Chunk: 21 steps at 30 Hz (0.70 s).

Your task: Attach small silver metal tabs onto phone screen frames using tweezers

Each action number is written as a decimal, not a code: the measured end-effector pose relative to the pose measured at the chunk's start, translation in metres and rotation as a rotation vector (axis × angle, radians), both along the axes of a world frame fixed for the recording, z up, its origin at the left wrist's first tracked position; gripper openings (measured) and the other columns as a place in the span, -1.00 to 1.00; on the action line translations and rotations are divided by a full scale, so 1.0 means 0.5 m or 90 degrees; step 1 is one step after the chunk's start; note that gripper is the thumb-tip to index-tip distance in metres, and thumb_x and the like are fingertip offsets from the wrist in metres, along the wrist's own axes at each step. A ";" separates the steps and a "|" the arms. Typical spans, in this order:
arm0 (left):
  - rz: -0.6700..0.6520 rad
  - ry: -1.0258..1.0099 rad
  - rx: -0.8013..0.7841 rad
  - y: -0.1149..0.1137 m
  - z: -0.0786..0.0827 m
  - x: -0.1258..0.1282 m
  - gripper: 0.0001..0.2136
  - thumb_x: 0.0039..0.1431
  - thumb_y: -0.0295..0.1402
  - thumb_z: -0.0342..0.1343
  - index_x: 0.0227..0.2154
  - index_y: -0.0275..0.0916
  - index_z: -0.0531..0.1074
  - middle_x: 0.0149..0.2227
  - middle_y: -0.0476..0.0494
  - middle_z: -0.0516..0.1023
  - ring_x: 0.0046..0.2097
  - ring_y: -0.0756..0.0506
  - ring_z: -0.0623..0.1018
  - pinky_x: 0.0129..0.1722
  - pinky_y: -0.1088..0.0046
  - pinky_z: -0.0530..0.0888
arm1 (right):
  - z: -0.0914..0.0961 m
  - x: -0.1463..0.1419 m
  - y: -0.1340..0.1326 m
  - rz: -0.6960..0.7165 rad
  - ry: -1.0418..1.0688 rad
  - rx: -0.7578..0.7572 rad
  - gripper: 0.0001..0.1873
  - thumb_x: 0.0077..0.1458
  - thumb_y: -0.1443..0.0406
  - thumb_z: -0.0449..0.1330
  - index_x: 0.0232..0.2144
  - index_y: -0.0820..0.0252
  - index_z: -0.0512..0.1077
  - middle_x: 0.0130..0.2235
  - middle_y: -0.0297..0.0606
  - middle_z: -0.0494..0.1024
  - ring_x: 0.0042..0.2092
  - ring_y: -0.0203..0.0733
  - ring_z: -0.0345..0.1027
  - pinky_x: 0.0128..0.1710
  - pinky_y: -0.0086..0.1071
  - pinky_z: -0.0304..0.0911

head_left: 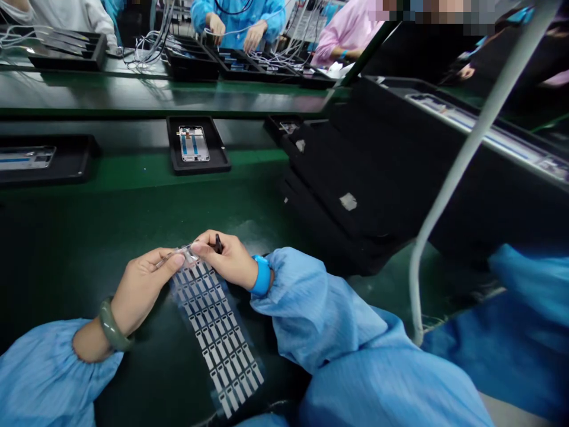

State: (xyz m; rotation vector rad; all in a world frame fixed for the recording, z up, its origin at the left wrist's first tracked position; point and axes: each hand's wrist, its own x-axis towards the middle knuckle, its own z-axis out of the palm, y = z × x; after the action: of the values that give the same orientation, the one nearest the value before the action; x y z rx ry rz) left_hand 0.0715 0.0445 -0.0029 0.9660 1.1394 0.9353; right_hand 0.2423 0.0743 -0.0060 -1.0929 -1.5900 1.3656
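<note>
Hands pinch shut: left hand on a clear strip, right hand on a black tool, over a label sheet

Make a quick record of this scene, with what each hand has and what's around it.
Left hand: pinches a clear strip
Right hand: holds a small dark tool
Under the hands: sheet of small silver labels on a green bench
Left wrist: green bangle
Right wrist: blue wristband
Ahead: black tray holding a phone frame
Far side: co-worker in a blue gown, hands among white cables
</note>
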 end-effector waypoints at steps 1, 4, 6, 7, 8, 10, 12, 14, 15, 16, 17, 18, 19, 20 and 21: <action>-0.003 -0.009 -0.013 0.001 0.004 0.000 -0.74 -0.05 -0.22 0.22 -0.35 -0.30 0.49 -0.35 -0.13 0.57 -0.30 -0.04 0.52 -0.23 0.43 0.44 | -0.001 0.000 0.001 0.000 0.002 -0.002 -0.65 0.01 0.04 0.14 -0.47 0.23 0.35 -0.49 -0.37 0.39 -0.44 -0.37 0.23 -0.41 -0.47 0.18; -0.032 -0.063 -0.076 0.004 0.016 -0.001 -0.70 -0.06 -0.23 0.23 -0.27 -0.32 0.49 -0.32 -0.18 0.58 -0.27 -0.07 0.53 -0.22 0.39 0.45 | 0.000 0.002 0.002 -0.012 0.008 -0.006 -0.69 0.01 0.08 0.15 -0.46 0.23 0.36 -0.47 -0.37 0.40 -0.42 -0.37 0.24 -0.38 -0.47 0.20; -0.061 -0.100 -0.120 0.007 0.024 -0.002 -0.70 -0.04 -0.24 0.22 -0.26 -0.33 0.50 -0.30 -0.20 0.58 -0.26 -0.09 0.53 -0.21 0.37 0.46 | 0.002 0.005 0.002 -0.019 0.000 -0.003 -0.73 0.03 0.11 0.14 -0.45 0.23 0.36 -0.46 -0.37 0.40 -0.41 -0.37 0.24 -0.37 -0.46 0.20; -0.073 -0.110 -0.135 0.007 0.027 -0.003 -0.71 -0.03 -0.23 0.21 -0.27 -0.33 0.51 -0.30 -0.21 0.58 -0.26 -0.09 0.53 -0.21 0.36 0.46 | 0.004 0.006 0.002 -0.018 -0.007 -0.001 -0.75 0.03 0.13 0.13 -0.45 0.23 0.36 -0.45 -0.37 0.40 -0.41 -0.37 0.24 -0.36 -0.46 0.20; -0.083 -0.114 -0.143 0.008 0.030 -0.003 -0.72 -0.02 -0.23 0.20 -0.29 -0.33 0.51 -0.31 -0.21 0.58 -0.26 -0.09 0.54 -0.21 0.36 0.46 | 0.005 0.007 0.002 -0.013 -0.011 0.001 -0.76 0.04 0.15 0.13 -0.45 0.23 0.36 -0.45 -0.37 0.40 -0.40 -0.37 0.24 -0.36 -0.46 0.20; -0.096 -0.120 -0.151 0.008 0.033 -0.003 -0.73 0.00 -0.23 0.20 -0.32 -0.35 0.52 -0.33 -0.22 0.59 -0.27 -0.09 0.54 -0.20 0.35 0.46 | 0.006 0.010 0.003 0.009 -0.008 0.002 -0.78 0.05 0.17 0.12 -0.44 0.24 0.37 -0.46 -0.37 0.38 -0.41 -0.38 0.23 -0.35 -0.46 0.20; -0.096 -0.130 -0.154 0.008 0.034 -0.002 -0.73 0.01 -0.22 0.18 -0.34 -0.36 0.53 -0.34 -0.22 0.59 -0.27 -0.10 0.54 -0.20 0.33 0.46 | 0.006 0.013 0.004 0.030 0.005 -0.002 -0.78 0.05 0.17 0.13 -0.42 0.24 0.37 -0.47 -0.38 0.37 -0.41 -0.38 0.22 -0.35 -0.46 0.19; -0.092 -0.135 -0.157 0.006 0.034 -0.002 -0.72 0.05 -0.20 0.15 -0.35 -0.36 0.52 -0.35 -0.21 0.59 -0.26 -0.11 0.54 -0.20 0.33 0.46 | 0.007 0.015 0.006 0.045 0.012 -0.006 -0.78 0.04 0.17 0.13 -0.41 0.24 0.37 -0.47 -0.38 0.37 -0.41 -0.38 0.22 -0.36 -0.46 0.19; -0.090 -0.136 -0.159 0.006 0.034 -0.003 -0.71 0.06 -0.19 0.13 -0.36 -0.36 0.52 -0.36 -0.20 0.59 -0.26 -0.11 0.54 -0.21 0.33 0.46 | 0.007 0.016 0.006 0.049 0.012 -0.008 -0.78 0.04 0.17 0.14 -0.40 0.24 0.37 -0.47 -0.38 0.37 -0.41 -0.38 0.22 -0.36 -0.46 0.19; -0.088 -0.137 -0.161 0.005 0.034 -0.004 -0.71 0.08 -0.18 0.11 -0.37 -0.36 0.52 -0.37 -0.19 0.59 -0.25 -0.12 0.54 -0.22 0.33 0.46 | 0.008 0.016 0.006 0.053 0.011 -0.010 -0.79 0.04 0.17 0.14 -0.40 0.24 0.37 -0.47 -0.39 0.37 -0.41 -0.38 0.22 -0.37 -0.46 0.18; -0.087 -0.139 -0.162 0.005 0.034 -0.004 -0.70 0.10 -0.17 0.09 -0.37 -0.36 0.52 -0.37 -0.18 0.59 -0.25 -0.12 0.54 -0.23 0.34 0.46 | 0.009 0.017 0.006 0.058 0.009 -0.013 -0.79 0.04 0.17 0.14 -0.40 0.23 0.37 -0.47 -0.39 0.37 -0.42 -0.38 0.22 -0.38 -0.46 0.17; -0.086 -0.142 -0.162 0.005 0.035 -0.005 -0.69 0.12 -0.16 0.06 -0.37 -0.35 0.52 -0.38 -0.17 0.59 -0.24 -0.12 0.54 -0.23 0.36 0.46 | 0.010 0.017 0.006 0.061 0.006 -0.016 -0.79 0.03 0.17 0.14 -0.40 0.23 0.37 -0.47 -0.40 0.36 -0.42 -0.38 0.21 -0.39 -0.46 0.17; -0.084 -0.145 -0.161 0.004 0.035 -0.006 -0.68 0.13 -0.15 0.04 -0.37 -0.34 0.52 -0.38 -0.15 0.59 -0.23 -0.12 0.54 -0.23 0.37 0.46 | 0.011 0.017 0.005 0.063 0.003 -0.019 -0.79 0.03 0.17 0.14 -0.40 0.23 0.37 -0.48 -0.40 0.36 -0.42 -0.38 0.20 -0.39 -0.46 0.16; -0.082 -0.148 -0.159 0.004 0.035 -0.007 -0.67 0.14 -0.13 0.02 -0.37 -0.33 0.52 -0.38 -0.14 0.59 -0.22 -0.11 0.53 -0.23 0.38 0.45 | 0.013 0.017 0.005 0.064 0.001 -0.021 -0.79 0.04 0.18 0.14 -0.40 0.23 0.36 -0.48 -0.41 0.35 -0.43 -0.38 0.20 -0.40 -0.46 0.15; -0.081 -0.152 -0.156 0.005 0.035 -0.008 -0.66 0.15 -0.12 0.00 -0.37 -0.31 0.52 -0.38 -0.12 0.59 -0.22 -0.10 0.53 -0.22 0.40 0.45 | 0.014 0.017 0.004 0.064 -0.002 -0.023 -0.79 0.04 0.18 0.14 -0.40 0.24 0.36 -0.49 -0.41 0.34 -0.43 -0.38 0.19 -0.40 -0.46 0.15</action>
State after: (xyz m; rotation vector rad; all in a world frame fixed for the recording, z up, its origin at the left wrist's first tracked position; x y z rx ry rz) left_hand 0.0676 0.0468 0.0144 0.6987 0.9531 0.7655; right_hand 0.2506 0.0763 0.0012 -1.0500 -1.6474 1.4645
